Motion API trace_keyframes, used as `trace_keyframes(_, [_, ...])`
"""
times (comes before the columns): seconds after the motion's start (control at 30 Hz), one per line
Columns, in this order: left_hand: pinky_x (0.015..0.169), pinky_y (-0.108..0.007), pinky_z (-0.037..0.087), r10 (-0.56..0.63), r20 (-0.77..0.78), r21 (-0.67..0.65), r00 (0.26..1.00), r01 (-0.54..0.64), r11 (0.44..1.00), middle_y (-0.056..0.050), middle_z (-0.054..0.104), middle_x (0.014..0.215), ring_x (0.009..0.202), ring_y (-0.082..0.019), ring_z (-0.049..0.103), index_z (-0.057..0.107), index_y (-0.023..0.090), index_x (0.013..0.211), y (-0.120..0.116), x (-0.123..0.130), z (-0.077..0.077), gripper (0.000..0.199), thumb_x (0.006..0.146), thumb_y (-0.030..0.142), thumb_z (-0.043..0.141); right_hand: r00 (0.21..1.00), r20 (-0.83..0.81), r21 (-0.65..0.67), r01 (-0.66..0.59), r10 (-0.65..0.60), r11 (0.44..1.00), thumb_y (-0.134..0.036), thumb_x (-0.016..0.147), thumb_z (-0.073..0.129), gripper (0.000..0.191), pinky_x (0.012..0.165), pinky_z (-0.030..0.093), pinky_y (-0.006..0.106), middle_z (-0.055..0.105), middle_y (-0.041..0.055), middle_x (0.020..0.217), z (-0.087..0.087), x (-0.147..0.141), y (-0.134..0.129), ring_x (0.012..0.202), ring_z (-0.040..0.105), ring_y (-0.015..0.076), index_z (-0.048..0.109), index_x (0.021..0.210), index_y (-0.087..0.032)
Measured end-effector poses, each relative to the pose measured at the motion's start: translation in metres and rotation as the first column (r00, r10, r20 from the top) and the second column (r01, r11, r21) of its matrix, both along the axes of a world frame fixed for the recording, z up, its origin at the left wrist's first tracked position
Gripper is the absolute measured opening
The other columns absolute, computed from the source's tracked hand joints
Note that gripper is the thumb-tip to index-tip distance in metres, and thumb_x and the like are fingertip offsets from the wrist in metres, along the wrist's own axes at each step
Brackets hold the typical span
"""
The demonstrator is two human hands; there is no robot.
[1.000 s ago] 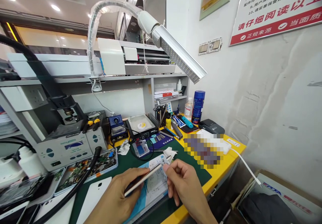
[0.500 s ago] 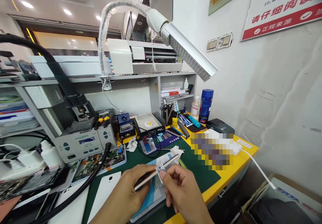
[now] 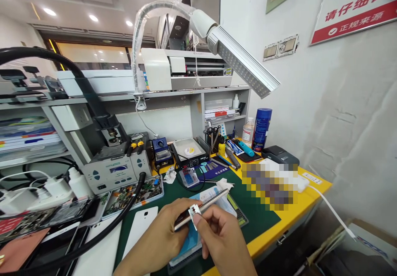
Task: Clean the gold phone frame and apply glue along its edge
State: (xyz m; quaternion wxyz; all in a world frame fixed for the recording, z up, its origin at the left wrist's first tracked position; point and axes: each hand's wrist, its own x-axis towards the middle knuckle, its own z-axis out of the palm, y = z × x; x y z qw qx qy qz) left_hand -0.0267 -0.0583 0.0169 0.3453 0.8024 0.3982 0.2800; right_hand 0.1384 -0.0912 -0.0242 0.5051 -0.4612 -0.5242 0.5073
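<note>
My left hand (image 3: 169, 228) is closed around a thin phone (image 3: 214, 199), held tilted with its narrow metal-coloured edge facing me. Between thumb and fingers, my right hand (image 3: 221, 236) pinches a razor blade (image 3: 194, 213), a small silvery piece with a slotted cut-out. The blade lies against or just in front of the phone's edge; whether they touch I cannot tell. Below both hands is a blue and white packet (image 3: 189, 243) on the green mat (image 3: 260, 214). My fingers hide much of the phone.
To the left lie a white phone back (image 3: 141, 226), a tray of circuit boards (image 3: 135, 197) and a black hose (image 3: 124, 210). A grey heating station (image 3: 116, 172) stands behind them. A lamp (image 3: 245, 61) hangs overhead. A white cable (image 3: 331, 207) crosses the table's right edge.
The whole view has shifted, so things appear farther right. The razor blade is turned with its flat face more towards me. Both hands keep their hold.
</note>
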Motion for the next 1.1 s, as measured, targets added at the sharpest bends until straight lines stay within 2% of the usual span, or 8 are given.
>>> trace_keyframes(0.1, [0.099, -0.030, 0.049, 0.018, -0.005, -0.031, 1.000, -0.018, 0.999, -0.004, 0.073, 0.125, 0.114, -0.022, 0.067, 0.065, 0.025, 0.131, 0.000, -0.003, 0.001, 0.056, 0.081, 0.005, 0.049, 1.000, 0.026, -0.003, -0.006, 0.006, 1.000, -0.068, 0.088, 0.062, 0.050, 0.046, 0.036, 0.023, 0.045, -0.0056, 0.049, 0.000, -0.003, 0.000, 0.043, 0.047, 0.0115, 0.052, 0.072, -0.022])
trace_keyframes(0.27, [0.084, -0.026, 0.051, 0.020, 0.062, -0.096, 0.998, -0.014, 0.995, 0.001, 0.076, 0.107, 0.094, -0.019, 0.069, 0.063, 0.025, 0.124, -0.001, -0.002, 0.003, 0.040, 0.089, 0.011, 0.050, 0.999, 0.034, 0.003, 0.005, -0.005, 1.000, -0.067, 0.087, 0.064, 0.050, 0.047, 0.037, 0.024, 0.047, -0.0049, 0.049, 0.004, -0.004, -0.001, 0.044, 0.049, 0.0125, 0.050, 0.070, -0.022])
trace_keyframes(0.33, [0.081, -0.026, 0.051, 0.027, 0.060, -0.111, 0.998, -0.021, 0.994, 0.001, 0.076, 0.103, 0.093, -0.019, 0.069, 0.065, 0.025, 0.122, 0.000, -0.001, 0.004, 0.037, 0.090, 0.013, 0.052, 0.999, 0.038, -0.008, 0.000, 0.000, 1.000, -0.066, 0.089, 0.063, 0.049, 0.048, 0.037, 0.024, 0.046, -0.0053, 0.048, 0.006, -0.004, -0.002, 0.045, 0.048, 0.0127, 0.050, 0.070, -0.022])
trace_keyframes(0.53, [0.091, -0.028, 0.050, 0.026, 0.072, -0.097, 0.997, -0.019, 0.995, 0.000, 0.074, 0.119, 0.108, -0.022, 0.068, 0.069, 0.026, 0.124, 0.003, -0.001, 0.002, 0.051, 0.082, 0.005, 0.052, 0.996, 0.060, -0.017, -0.063, 0.064, 0.998, -0.058, 0.092, 0.062, 0.043, 0.048, 0.036, 0.023, 0.044, -0.0069, 0.049, 0.010, -0.007, -0.002, 0.044, 0.046, 0.0116, 0.049, 0.072, -0.022])
trace_keyframes(0.83, [0.091, -0.031, 0.049, 0.024, 0.084, -0.059, 0.996, -0.019, 0.998, 0.000, 0.076, 0.113, 0.105, -0.023, 0.068, 0.071, 0.025, 0.122, 0.005, -0.002, -0.006, 0.069, 0.063, -0.002, 0.047, 0.989, 0.087, -0.046, -0.119, 0.122, 0.992, -0.049, 0.091, 0.063, 0.036, 0.046, 0.034, 0.023, 0.045, -0.0073, 0.048, 0.016, -0.016, -0.002, 0.044, 0.044, 0.0114, 0.049, 0.072, -0.023])
trace_keyframes(1.1, [0.094, -0.033, 0.049, 0.027, 0.073, -0.049, 0.997, -0.024, 0.999, -0.002, 0.075, 0.117, 0.109, -0.024, 0.067, 0.070, 0.024, 0.121, 0.006, -0.003, -0.008, 0.067, 0.062, 0.001, 0.047, 0.977, 0.197, 0.036, -0.090, 0.081, 0.995, -0.045, 0.095, 0.056, 0.032, 0.049, 0.032, 0.025, 0.044, -0.0070, 0.048, 0.012, -0.016, -0.002, 0.045, 0.045, 0.0124, 0.048, 0.073, -0.023])
